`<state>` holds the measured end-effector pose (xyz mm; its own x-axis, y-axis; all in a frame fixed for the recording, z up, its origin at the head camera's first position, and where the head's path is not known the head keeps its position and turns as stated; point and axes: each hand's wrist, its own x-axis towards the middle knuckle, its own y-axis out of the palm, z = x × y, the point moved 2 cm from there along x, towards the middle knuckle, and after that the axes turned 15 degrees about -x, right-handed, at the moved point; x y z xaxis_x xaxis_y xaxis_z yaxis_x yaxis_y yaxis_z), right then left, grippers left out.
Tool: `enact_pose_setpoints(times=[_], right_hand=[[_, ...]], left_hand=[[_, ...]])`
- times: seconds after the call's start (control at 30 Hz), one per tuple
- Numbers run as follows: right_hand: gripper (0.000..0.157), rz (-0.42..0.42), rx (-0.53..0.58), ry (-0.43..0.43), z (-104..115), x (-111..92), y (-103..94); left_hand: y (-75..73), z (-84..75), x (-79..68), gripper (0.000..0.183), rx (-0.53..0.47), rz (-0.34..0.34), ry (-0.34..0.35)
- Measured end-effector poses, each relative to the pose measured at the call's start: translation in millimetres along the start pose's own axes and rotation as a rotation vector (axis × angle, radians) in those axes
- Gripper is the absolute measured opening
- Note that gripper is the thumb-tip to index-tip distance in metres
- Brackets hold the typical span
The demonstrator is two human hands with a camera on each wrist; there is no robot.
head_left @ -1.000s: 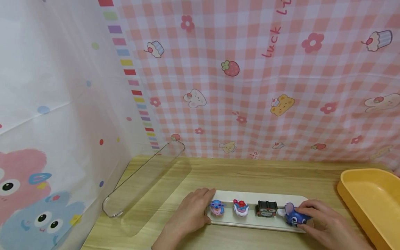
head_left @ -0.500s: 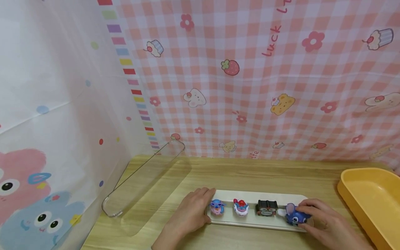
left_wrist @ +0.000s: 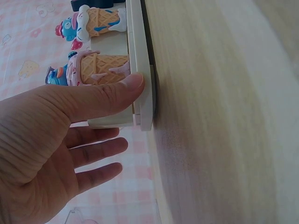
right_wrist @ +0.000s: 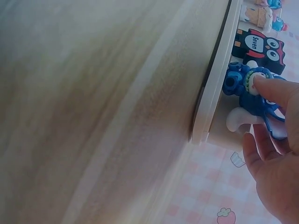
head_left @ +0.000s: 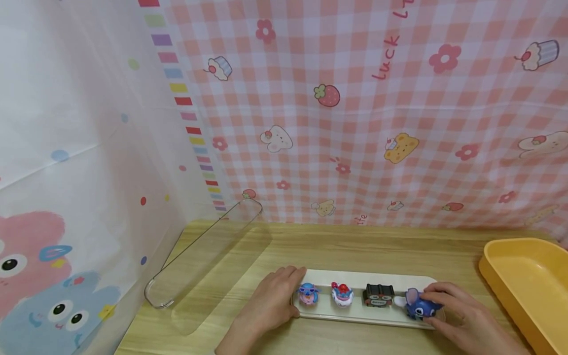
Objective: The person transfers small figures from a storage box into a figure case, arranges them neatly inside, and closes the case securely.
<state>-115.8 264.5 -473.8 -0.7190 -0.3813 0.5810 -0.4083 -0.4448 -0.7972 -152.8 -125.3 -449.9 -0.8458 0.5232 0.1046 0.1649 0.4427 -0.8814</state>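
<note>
My left hand (head_left: 272, 301) grips the left end of a long white stepped display base (head_left: 361, 278); its thumb (left_wrist: 117, 95) presses the front edge in the left wrist view. At the right end, my right hand (head_left: 466, 315) pinches a big-eared blue figurine (head_left: 417, 305) between thumb and fingers. The figurine stands on or just over the base; contact is hard to tell. Left of it stands a black owl figurine (right_wrist: 261, 49) marked "Seven". Further left are a red-topped ice-cream-cone figurine (head_left: 341, 295) and a pink cone figurine with sunglasses (head_left: 308, 294), beside my left hand.
A clear plastic cover (head_left: 208, 261) lies slantwise on the wooden table (head_left: 377, 246) at the left. On the right stands a yellow tray (head_left: 492, 276), close to my right hand. A pink checked cloth (head_left: 301, 162) hangs behind the table.
Hardly anything differs. Both hands keep their places, and the blue figurine shifts at most very slightly within the right hand.
</note>
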Motion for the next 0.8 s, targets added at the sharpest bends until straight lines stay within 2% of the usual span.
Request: enact_pose_setpoints(times=[0.07, 0.33, 0.47, 0.6, 0.67, 0.8], right_hand=[[0.065, 0.041, -0.002, 0.036, 1, 0, -0.6], [0.074, 0.203, -0.08, 0.197, -2, 2, -13.9], [0.082, 0.287, -0.044, 0.292, -8, -1, -16.4], [0.091, 0.292, 0.01, 0.354, -12, -5, -15.0], [0.093, 0.326, 0.028, 0.394, -14, -6, -13.9], [0.094, 0.501, 0.076, 0.518, -20, -5, -11.0]], left_hand=[[-0.3, -0.3, 0.1, 0.09, 0.0, 0.001, -0.001], [-0.6, -0.7, 0.3, 0.09, -0.006, 0.003, -0.008], [-0.5, -0.4, 0.4, 0.089, -0.004, 0.004, -0.009], [-0.6, -0.2, 0.6, 0.09, -0.003, 0.005, -0.01], [-0.5, -0.1, 0.6, 0.09, -0.005, 0.008, -0.012], [0.0, 0.0, 0.5, 0.09, -0.012, 0.012, -0.018]])
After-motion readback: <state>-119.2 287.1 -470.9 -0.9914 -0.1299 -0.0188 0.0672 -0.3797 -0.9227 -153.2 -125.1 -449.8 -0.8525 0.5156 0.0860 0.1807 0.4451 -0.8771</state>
